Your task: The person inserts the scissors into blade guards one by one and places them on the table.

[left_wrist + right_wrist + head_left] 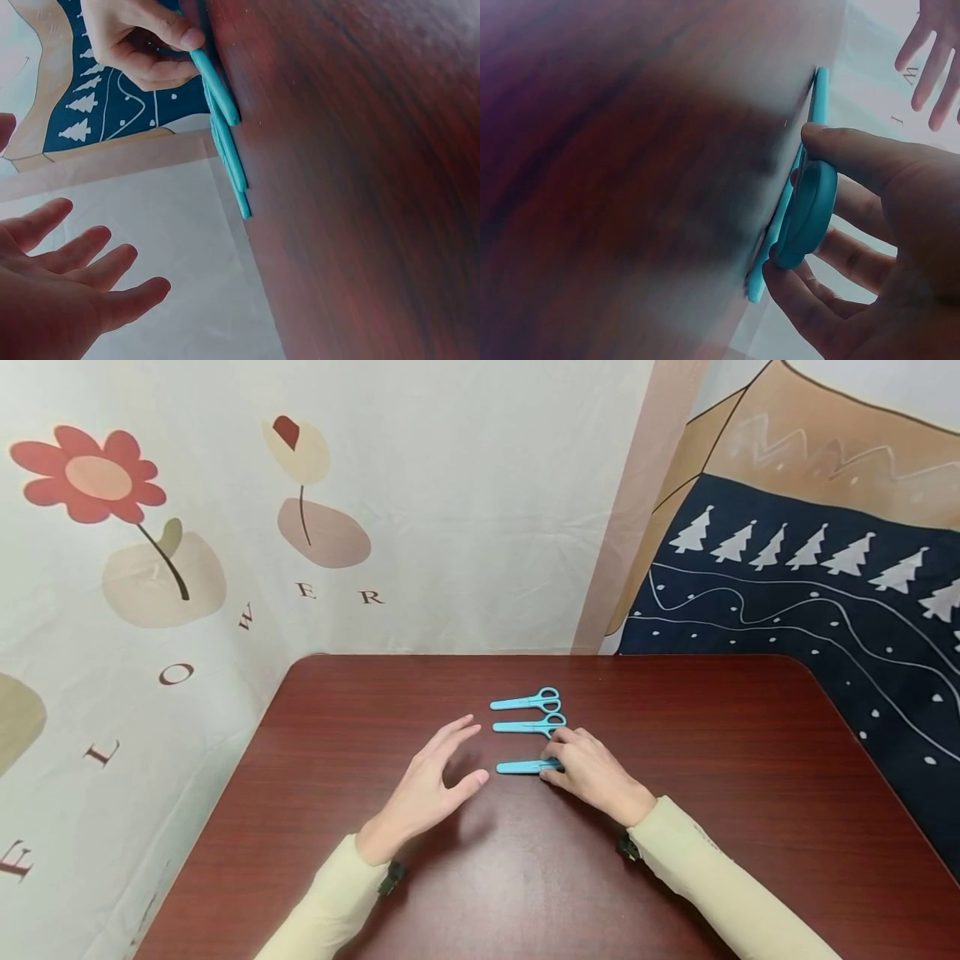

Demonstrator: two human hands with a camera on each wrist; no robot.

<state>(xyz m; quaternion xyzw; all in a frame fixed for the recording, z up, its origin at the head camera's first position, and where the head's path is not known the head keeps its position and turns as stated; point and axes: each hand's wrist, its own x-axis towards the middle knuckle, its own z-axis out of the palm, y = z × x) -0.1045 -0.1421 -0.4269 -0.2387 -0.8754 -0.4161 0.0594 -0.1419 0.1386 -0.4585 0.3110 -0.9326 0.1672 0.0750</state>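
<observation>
Three pairs of light blue scissors lie roughly parallel on the table, blades to the left: a far pair, a middle pair and a near pair. My right hand pinches the near pair by its handle end, thumb on the front side and fingers behind. The right wrist view shows its rounded handle between thumb and fingers. To the left of the blades, my left hand is held over the table with fingers spread and nothing in it. The near pair's handles are mostly hidden by my right hand in the head view.
The dark red-brown wooden table has rounded far corners. Behind it hangs a pale cloth with flower prints and letters. A dark blue cloth with white trees hangs at the right.
</observation>
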